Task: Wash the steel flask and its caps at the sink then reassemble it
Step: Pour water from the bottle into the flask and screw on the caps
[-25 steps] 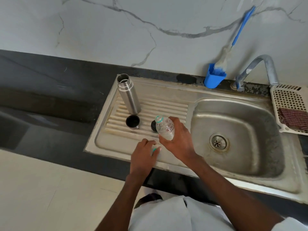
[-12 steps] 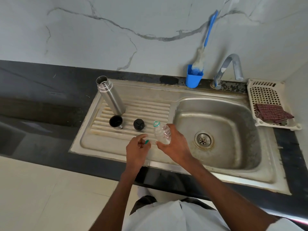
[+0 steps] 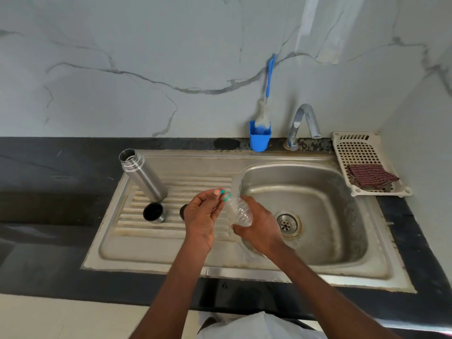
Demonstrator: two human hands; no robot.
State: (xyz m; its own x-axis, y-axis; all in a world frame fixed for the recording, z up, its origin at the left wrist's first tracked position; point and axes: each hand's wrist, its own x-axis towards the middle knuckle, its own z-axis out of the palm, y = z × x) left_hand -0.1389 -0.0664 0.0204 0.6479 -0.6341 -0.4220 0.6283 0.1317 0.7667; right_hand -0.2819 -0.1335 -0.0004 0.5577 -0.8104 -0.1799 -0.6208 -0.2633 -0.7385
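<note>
The steel flask (image 3: 143,177) stands uncapped at the back left of the drainboard (image 3: 151,238). Its steel cup cap (image 3: 154,212) sits in front of it, mouth up. The black inner cap (image 3: 183,211) lies to the right, mostly hidden behind my left hand. My right hand (image 3: 259,226) grips a small clear plastic bottle (image 3: 238,211), tilted with its neck toward the left. My left hand (image 3: 203,216) pinches a small teal bottle cap (image 3: 222,192) right at the bottle's neck.
The sink basin (image 3: 318,206) with its drain (image 3: 287,223) lies to the right, the tap (image 3: 303,123) behind it. A blue holder (image 3: 259,138) with a bottle brush (image 3: 265,106) stands at the wall. A white plastic tray (image 3: 359,152) holds a red checked cloth (image 3: 371,176).
Both hands have risen from the drainboard and come together. The left hand picked up the teal cap and brought it to the bottle's neck. The bottle has tipped further left.
</note>
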